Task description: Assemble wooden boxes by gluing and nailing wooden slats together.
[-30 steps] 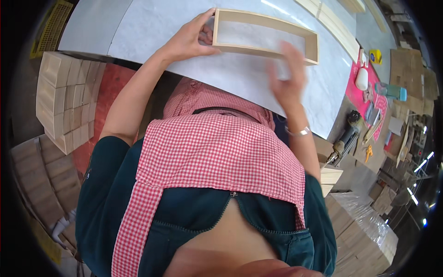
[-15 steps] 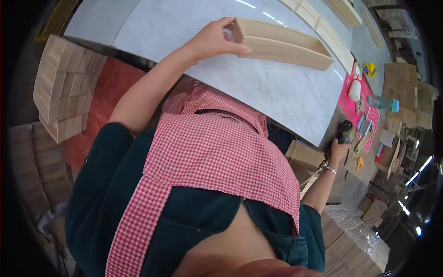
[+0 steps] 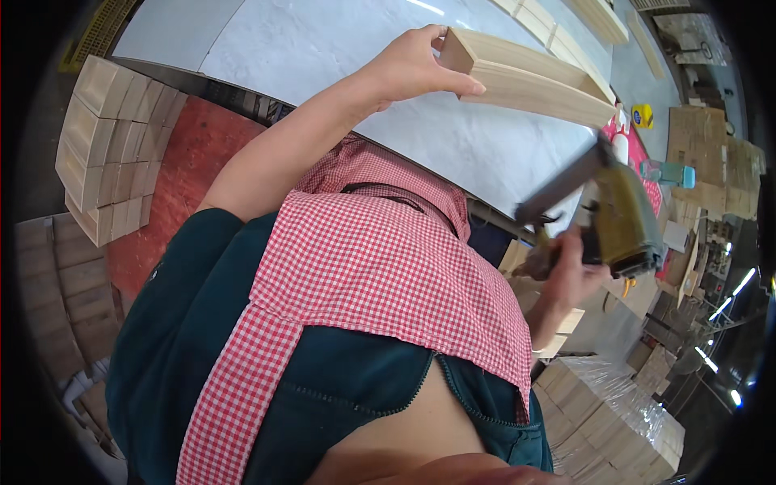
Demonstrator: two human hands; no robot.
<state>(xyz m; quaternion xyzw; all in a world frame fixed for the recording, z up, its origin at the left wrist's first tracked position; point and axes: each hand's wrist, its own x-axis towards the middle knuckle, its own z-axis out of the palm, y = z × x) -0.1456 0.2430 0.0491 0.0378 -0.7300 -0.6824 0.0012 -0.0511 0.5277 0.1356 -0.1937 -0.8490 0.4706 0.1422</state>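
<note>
My left hand grips the near-left end of a long, narrow, open-topped wooden box, thumb on its outer face and fingers round the end board. The box rests on or just over the white marbled tabletop; which one I cannot tell. In my right hand is a nail gun, dark with a yellowish-olive body, its handle wrapped by my fingers. Blurred by motion, the tool hangs off the table's right end, its long dark magazine pointing toward the tabletop and the box's far end.
Stacked wooden boxes stand at the left above a red surface. Wooden strips lie along the table's far side. To the right are a yellow container, a bottle with a blue cap and cartons. Wrapped stacks sit lower right.
My right hand has lifted the nail gun from the right-hand work surface and brought it nearer the table. My left hand and the box have shifted a little to the right.
</note>
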